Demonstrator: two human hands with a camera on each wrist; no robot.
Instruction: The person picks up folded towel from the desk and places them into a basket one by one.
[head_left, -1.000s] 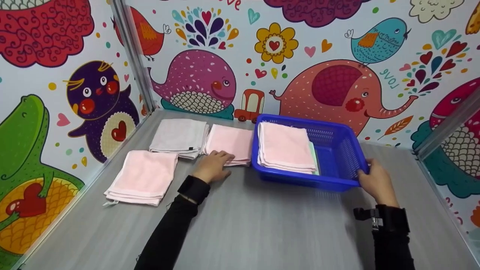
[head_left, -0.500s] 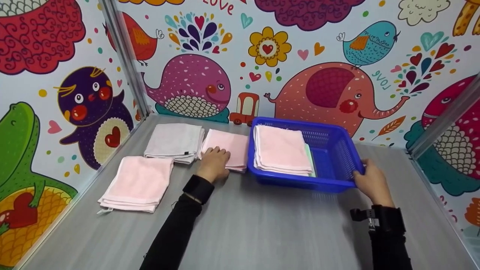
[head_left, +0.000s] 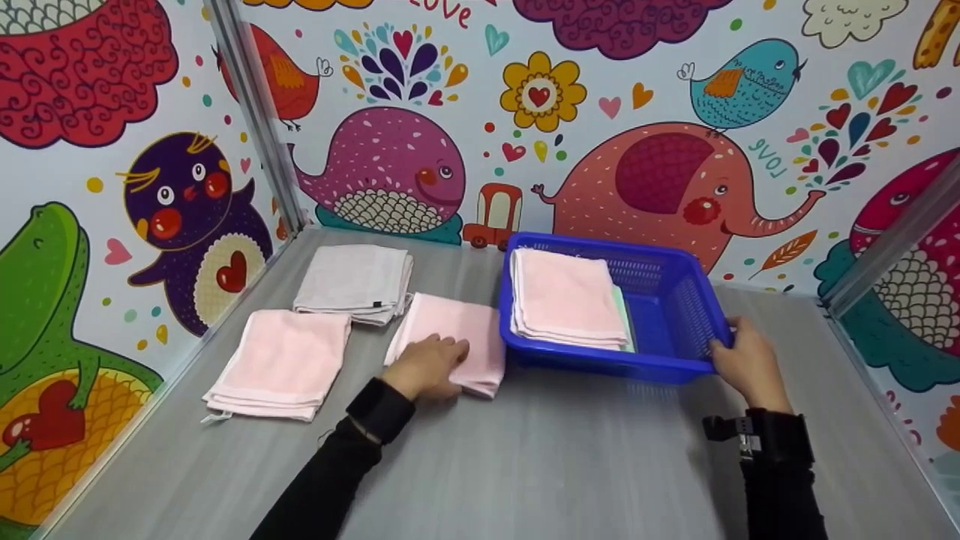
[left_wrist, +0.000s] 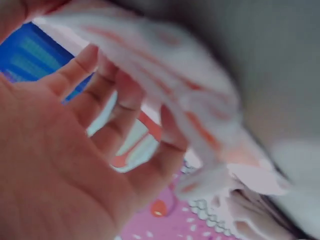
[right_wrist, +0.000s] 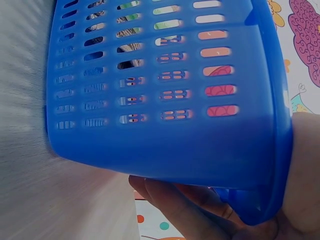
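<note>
My left hand (head_left: 429, 366) lies over a folded pink towel (head_left: 480, 352) just left of the blue plastic basket (head_left: 600, 360). In the left wrist view its spread, mostly straight fingers (left_wrist: 102, 95) meet the towel's edge (left_wrist: 165, 75), their tips partly hidden. My right hand (head_left: 754, 364) grips the basket's right end. From the right wrist, its fingers (right_wrist: 175, 205) show wrapped around the basket's corner beside the slotted wall (right_wrist: 165, 150). Inside the basket, a folded pink towel (head_left: 570, 296) lies on the left side, with a green edge (head_left: 624, 319) showing beneath it.
A folded light grey towel (head_left: 352, 277) lies at the back left of the grey table (head_left: 585, 465). In front of it is another folded pink towel (head_left: 281, 360) with a small white tag. Printed cartoon walls (head_left: 420, 60) stand at the back and sides.
The towel under my left hand has slid toward me, away from the back wall, and turned slightly. My right hand has kept its hold on the basket, which has hardly moved.
</note>
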